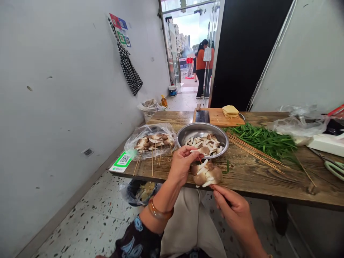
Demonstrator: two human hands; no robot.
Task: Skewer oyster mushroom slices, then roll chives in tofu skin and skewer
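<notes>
My left hand (180,165) pinches an oyster mushroom piece (203,151) at the upper tip of a thin skewer. Below it, several mushroom pieces (206,173) are bunched on that same skewer. Fingers of my right hand (233,205) close round the skewer's lower end, just under the bunch. Behind my left hand stands a steel bowl (180,134) with loose mushroom pieces (212,143) in it. Left of the bowl, filled mushroom skewers (154,141) lie on a clear plastic bag (129,143), their bare ends pointing toward me.
Bare skewers (255,152) and cut green leaves (266,138) lie right of the bowl. A cleaver (202,116) and stacked yellow sheets (230,111) rest on a cutting board (215,117). Scissors (334,168) lie far right. Under the table's left end sits a lined bin (131,191).
</notes>
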